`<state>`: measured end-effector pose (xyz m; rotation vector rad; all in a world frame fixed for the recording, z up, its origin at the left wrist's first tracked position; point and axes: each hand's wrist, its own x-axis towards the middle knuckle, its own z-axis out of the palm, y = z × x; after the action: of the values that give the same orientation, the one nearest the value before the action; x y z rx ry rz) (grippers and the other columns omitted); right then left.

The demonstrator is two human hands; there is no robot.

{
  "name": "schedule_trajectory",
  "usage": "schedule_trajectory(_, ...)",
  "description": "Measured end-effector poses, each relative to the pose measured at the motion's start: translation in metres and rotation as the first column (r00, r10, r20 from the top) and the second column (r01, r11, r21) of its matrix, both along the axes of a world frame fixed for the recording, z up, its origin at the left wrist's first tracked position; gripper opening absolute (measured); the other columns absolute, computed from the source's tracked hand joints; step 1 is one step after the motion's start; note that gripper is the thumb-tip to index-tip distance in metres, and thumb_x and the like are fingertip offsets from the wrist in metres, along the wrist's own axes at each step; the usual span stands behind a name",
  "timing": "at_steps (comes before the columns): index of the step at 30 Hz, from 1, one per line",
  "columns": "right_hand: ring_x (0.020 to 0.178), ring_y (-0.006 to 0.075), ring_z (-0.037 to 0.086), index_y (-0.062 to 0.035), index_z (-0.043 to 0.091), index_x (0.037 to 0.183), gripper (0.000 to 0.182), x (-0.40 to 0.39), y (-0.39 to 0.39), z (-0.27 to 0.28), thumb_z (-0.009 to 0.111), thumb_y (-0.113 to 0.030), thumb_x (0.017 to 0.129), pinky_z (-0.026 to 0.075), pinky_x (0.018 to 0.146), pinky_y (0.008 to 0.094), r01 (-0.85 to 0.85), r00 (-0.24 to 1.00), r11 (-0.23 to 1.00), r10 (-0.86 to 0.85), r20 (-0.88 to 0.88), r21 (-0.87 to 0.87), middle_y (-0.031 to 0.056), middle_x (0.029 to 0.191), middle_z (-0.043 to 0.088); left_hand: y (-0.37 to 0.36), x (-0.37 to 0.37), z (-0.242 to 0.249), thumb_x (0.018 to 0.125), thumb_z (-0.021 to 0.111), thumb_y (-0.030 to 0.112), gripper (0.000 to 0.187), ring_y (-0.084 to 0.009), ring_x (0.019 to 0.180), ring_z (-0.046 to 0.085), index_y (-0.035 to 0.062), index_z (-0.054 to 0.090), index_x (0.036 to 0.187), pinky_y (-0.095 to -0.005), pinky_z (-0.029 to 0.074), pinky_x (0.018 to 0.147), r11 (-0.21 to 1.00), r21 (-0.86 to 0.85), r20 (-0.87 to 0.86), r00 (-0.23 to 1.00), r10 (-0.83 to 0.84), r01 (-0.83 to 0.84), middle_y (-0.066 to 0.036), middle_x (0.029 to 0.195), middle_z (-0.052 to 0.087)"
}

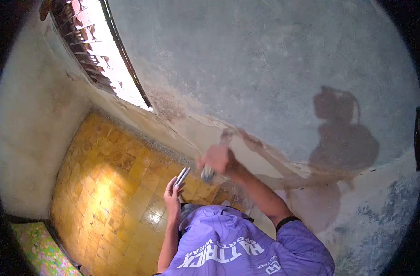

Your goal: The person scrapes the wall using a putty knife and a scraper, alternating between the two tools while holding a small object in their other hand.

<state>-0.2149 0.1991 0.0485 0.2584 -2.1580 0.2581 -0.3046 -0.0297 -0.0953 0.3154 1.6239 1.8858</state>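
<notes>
Single head-worn camera, wide round-edged view, looking forward and down, hands point(217, 159) near, wall point(246, 55) and floor point(127, 184) beyond

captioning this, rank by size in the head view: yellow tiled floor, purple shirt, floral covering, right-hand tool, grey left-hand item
1. Yellow tiled floor
2. Purple shirt
3. Floral covering
Smallest, order unsure: tool in right hand (blurred, partly covered), grey item in left hand

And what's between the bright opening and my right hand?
In the head view, only bare wall, stained and flaking, shows between the opening and your right hand.
</notes>
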Motion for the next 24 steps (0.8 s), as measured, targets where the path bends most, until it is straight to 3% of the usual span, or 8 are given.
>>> schedule_trajectory(4, 0.058, 0.0238, 0.062, -0.0156, 0.063, 0.074, 0.007, -0.009, 0.014, -0.024, 0.067, -0.017, 0.079, 0.048, 0.053, 0.0371, 0.036, 0.979, 0.969, 0.014, 0.203, -0.244, 0.0033, 0.067, 0.062, -0.004, 0.002, 0.003, 0.096, 0.052, 0.019, 0.041, -0.0249, 0.109, 0.062, -0.0007, 0.049, 0.132, -0.0334, 0.05, 0.086, 0.999, -0.032, 0.001, 1.0, -0.023, 0.023, -0.013, 0.122, 0.06)
schedule_trajectory(8, 0.058, 0.0256, 0.061, -0.0149, 0.063, 0.075, 0.007, 0.0, -0.026, 0.006, 0.068, -0.018, 0.078, 0.048, 0.054, 0.0391, -0.122, 0.96, 0.99, 0.1, 0.262, 0.068, 0.0048, 0.063, 0.06, -0.003, 0.004, 0.002, 0.097, 0.05, 0.015, 0.038, -0.023, 0.105, 0.064, -0.0006, 0.051, 0.131, -0.0315, 0.05, 0.083, 1.0, -0.003, 0.017, 1.0, 0.015, -0.015, -0.012, 0.121, 0.06)
schedule_trajectory(12, 0.058, 0.025, 0.062, -0.0127, 0.064, 0.079, 0.01, -0.015, 0.031, -0.023, 0.069, -0.021, 0.076, 0.049, 0.052, 0.0383, 0.158, 0.977, 0.985, -0.147, 0.156, -0.062, 0.0067, 0.064, 0.06, -0.008, 0.002, 0.0, 0.095, 0.051, 0.017, 0.04, -0.0244, 0.107, 0.063, -0.0005, 0.05, 0.132, -0.0337, 0.051, 0.086, 1.0, 0.008, 0.009, 1.0, 0.001, -0.001, -0.013, 0.122, 0.06)
schedule_trajectory(13, 0.051, 0.0223, 0.057, -0.0117, 0.057, 0.065, 0.02, -0.022, 0.024, -0.024, 0.072, -0.014, 0.077, 0.044, 0.045, 0.0347, 0.018, 0.993, 0.987, 0.002, 0.122, -0.158, 0.0045, 0.058, 0.054, -0.007, 0.002, 0.001, 0.095, 0.051, 0.017, 0.04, -0.0243, 0.108, 0.063, -0.0006, 0.05, 0.132, -0.0338, 0.051, 0.086, 1.0, 0.015, 0.008, 1.0, 0.001, -0.001, -0.013, 0.122, 0.06)
schedule_trajectory(17, 0.056, 0.0236, 0.059, -0.0132, 0.06, 0.07, 0.014, -0.011, -0.023, 0.0, 0.071, -0.015, 0.078, 0.046, 0.05, 0.0337, -0.17, 0.964, 0.985, 0.165, 0.211, 0.006, 0.0049, 0.06, 0.056, -0.004, 0.001, -0.001, 0.098, 0.049, 0.016, 0.037, -0.023, 0.105, 0.064, -0.001, 0.051, 0.13, -0.0305, 0.05, 0.083, 0.999, 0.011, 0.034, 0.998, 0.045, -0.046, -0.012, 0.122, 0.06)
schedule_trajectory(20, 0.065, 0.0282, 0.064, -0.012, 0.064, 0.081, 0.017, -0.013, 0.03, -0.045, 0.071, -0.024, 0.07, 0.051, 0.058, 0.0397, -0.019, 0.959, 0.975, 0.08, 0.27, -0.223, 0.0066, 0.073, 0.065, -0.01, -0.004, -0.005, 0.097, 0.05, 0.017, 0.038, -0.0236, 0.106, 0.064, -0.0009, 0.05, 0.131, -0.0315, 0.05, 0.084, 0.999, 0.01, 0.018, 0.999, 0.04, -0.04, -0.012, 0.124, 0.059)
schedule_trajectory(21, 0.064, 0.0282, 0.064, -0.012, 0.063, 0.08, 0.017, -0.012, 0.041, -0.034, 0.071, -0.024, 0.071, 0.051, 0.058, 0.0394, 0.116, 0.973, 0.978, -0.077, 0.216, -0.174, 0.0067, 0.073, 0.065, -0.009, -0.004, -0.002, 0.097, 0.05, 0.017, 0.04, -0.0241, 0.108, 0.063, -0.0009, 0.049, 0.133, -0.0327, 0.051, 0.085, 1.0, 0.005, 0.011, 1.0, 0.03, -0.03, -0.012, 0.126, 0.057)
schedule_trajectory(24, 0.064, 0.0287, 0.064, -0.0122, 0.063, 0.079, 0.017, -0.014, 0.029, -0.04, 0.07, -0.025, 0.071, 0.051, 0.058, 0.0392, 0.163, 0.962, 0.964, -0.107, 0.251, -0.212, 0.0074, 0.073, 0.064, -0.005, -0.008, -0.002, 0.097, 0.05, 0.018, 0.041, -0.0249, 0.109, 0.062, -0.0008, 0.048, 0.134, -0.0334, 0.051, 0.086, 1.0, -0.024, 0.019, 1.0, 0.01, -0.009, -0.013, 0.129, 0.056)
